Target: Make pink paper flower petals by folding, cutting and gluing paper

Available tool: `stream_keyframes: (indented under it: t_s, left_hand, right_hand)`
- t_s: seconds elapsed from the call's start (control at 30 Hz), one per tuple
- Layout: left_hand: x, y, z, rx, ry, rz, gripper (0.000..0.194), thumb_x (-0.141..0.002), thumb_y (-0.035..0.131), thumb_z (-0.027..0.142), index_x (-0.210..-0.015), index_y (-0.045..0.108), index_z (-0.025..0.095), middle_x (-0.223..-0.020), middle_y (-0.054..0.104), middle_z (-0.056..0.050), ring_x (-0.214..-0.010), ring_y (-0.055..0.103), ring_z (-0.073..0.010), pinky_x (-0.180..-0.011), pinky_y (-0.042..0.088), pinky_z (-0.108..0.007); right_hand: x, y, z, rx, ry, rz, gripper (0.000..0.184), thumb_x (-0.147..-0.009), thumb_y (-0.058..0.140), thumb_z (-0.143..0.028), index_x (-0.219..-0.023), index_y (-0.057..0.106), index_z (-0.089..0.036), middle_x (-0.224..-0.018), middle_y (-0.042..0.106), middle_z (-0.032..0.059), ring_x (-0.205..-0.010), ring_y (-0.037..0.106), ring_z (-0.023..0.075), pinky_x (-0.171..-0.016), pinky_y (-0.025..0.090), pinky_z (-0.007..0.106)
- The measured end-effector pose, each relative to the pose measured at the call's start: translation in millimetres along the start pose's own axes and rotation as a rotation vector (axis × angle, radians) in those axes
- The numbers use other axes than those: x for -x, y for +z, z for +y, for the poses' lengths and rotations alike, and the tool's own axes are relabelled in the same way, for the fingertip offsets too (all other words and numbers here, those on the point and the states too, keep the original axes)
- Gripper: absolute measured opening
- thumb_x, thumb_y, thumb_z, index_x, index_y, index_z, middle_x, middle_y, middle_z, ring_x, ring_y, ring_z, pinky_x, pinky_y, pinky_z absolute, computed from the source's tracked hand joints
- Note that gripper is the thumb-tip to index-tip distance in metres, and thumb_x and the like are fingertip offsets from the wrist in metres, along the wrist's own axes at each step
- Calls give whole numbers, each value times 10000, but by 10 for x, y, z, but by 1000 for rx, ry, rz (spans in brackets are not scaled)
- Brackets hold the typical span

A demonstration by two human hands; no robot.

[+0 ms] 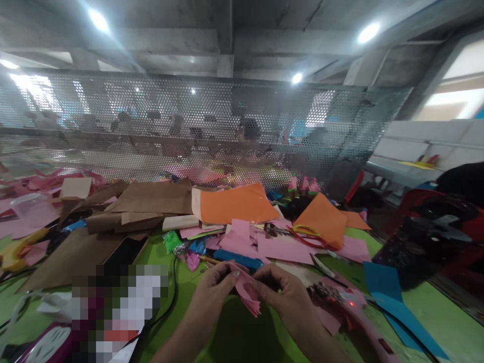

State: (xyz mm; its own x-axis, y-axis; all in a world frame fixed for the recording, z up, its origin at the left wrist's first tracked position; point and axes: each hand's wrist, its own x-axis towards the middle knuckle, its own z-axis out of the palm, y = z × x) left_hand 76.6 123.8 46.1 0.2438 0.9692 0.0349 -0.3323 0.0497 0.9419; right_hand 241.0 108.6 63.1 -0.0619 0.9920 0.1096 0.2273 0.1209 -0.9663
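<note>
Between my two hands, just above the green table (242,348), is a small folded piece of pink paper (246,290) with layered, fringed-looking lower edges. My left hand (214,292) pinches its upper left side between thumb and fingers. On the other side, my right hand (282,290) grips the right edge, thumb in front. Behind the hands lie a blue tube-like item (238,258) and flat pink paper sheets (285,249). A pink glue gun (359,307) with a lit red light lies right of my right hand.
Brown paper (151,196) and orange sheets (234,204) are piled along the back, before a perforated metal screen (212,116). Folded blue paper (401,302) lies at right. A purple power strip (49,345) and a black cable (172,297) are at left.
</note>
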Motion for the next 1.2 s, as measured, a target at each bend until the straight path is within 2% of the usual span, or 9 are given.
stream_keyframes:
  t_s: [0.17, 0.33, 0.67, 0.87, 1.0, 1.2]
  left_hand:
    - [-6, -18, 20, -101, 83, 31, 208, -768, 692, 359, -858, 665, 173, -865, 686, -44, -816, 612, -187, -745, 469, -284]
    - [6, -22, 35, -228, 161, 59, 111, -800, 630, 289, -812, 641, 179, -799, 653, -23, -777, 580, -178, -716, 442, -273]
    - [-6, -8, 38, -308, 163, 27, 51, -773, 628, 230, -775, 637, 180, -759, 628, -9, -725, 555, -164, -663, 404, -251]
    - [8, -7, 31, -315, 199, 47, 52, -757, 642, 203, -713, 633, 177, -736, 619, -3, -717, 552, -160, -671, 401, -251]
    - [2, -8, 18, -287, 178, 49, 62, -760, 645, 221, -717, 635, 178, -766, 646, -23, -765, 576, -183, -714, 421, -275]
    - [-15, -22, -6, -329, 185, 10, 46, -757, 657, 220, -770, 647, 177, -762, 648, -22, -750, 582, -181, -693, 429, -269]
  right_hand:
    - [33, -3, -33, 25, -13, 11, 217, -787, 685, -389, -709, 644, -190, -660, 639, 10, -638, 561, 179, -609, 423, 281]
    - [34, -17, -50, 91, -24, 1, 198, -798, 662, -364, -704, 630, -192, -644, 617, -3, -628, 540, 174, -597, 400, 275]
    - [6, -43, 16, 161, -53, -28, 173, -797, 637, -363, -744, 634, -199, -666, 624, 4, -646, 552, 189, -608, 415, 297]
    - [32, -18, 5, 173, -66, -55, 178, -827, 613, -357, -749, 618, -197, -662, 628, 5, -628, 569, 183, -602, 426, 290]
    - [27, -8, -22, 151, -86, -52, 177, -823, 623, -362, -753, 616, -200, -659, 612, -1, -629, 561, 178, -596, 421, 282]
    - [13, -13, -23, 149, -99, -38, 157, -820, 623, -342, -765, 624, -194, -696, 622, 7, -671, 566, 187, -628, 430, 288]
